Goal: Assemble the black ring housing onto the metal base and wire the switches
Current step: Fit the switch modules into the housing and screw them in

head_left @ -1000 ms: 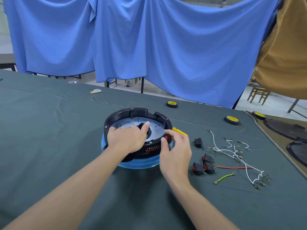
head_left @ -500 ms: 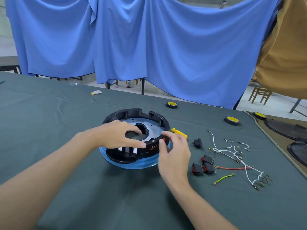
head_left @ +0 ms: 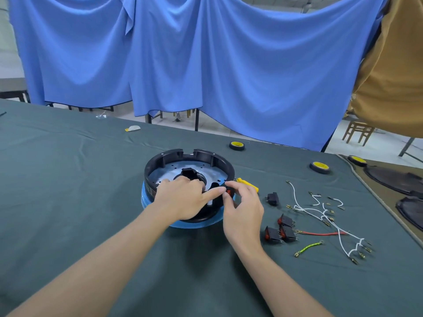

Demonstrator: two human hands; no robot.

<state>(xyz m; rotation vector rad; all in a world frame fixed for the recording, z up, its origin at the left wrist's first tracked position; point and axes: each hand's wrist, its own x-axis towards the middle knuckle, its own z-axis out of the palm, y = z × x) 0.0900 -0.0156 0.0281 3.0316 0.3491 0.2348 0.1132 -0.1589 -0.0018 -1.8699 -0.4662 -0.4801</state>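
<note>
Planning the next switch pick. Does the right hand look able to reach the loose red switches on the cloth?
Likely yes: the loose red switches lie uncovered just right of the right hand, bare cloth between. It must first release the switch it pinches at the black ring housing.

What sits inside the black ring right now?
A perforated metal plate with a black hub at its centre. The left hand covers the near part, so what lies there is hidden.

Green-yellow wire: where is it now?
Head view, right side: the green-yellow wire lies on the dark green cloth, just nearer the person than the red wire and beside the three red rocker switches.
</note>
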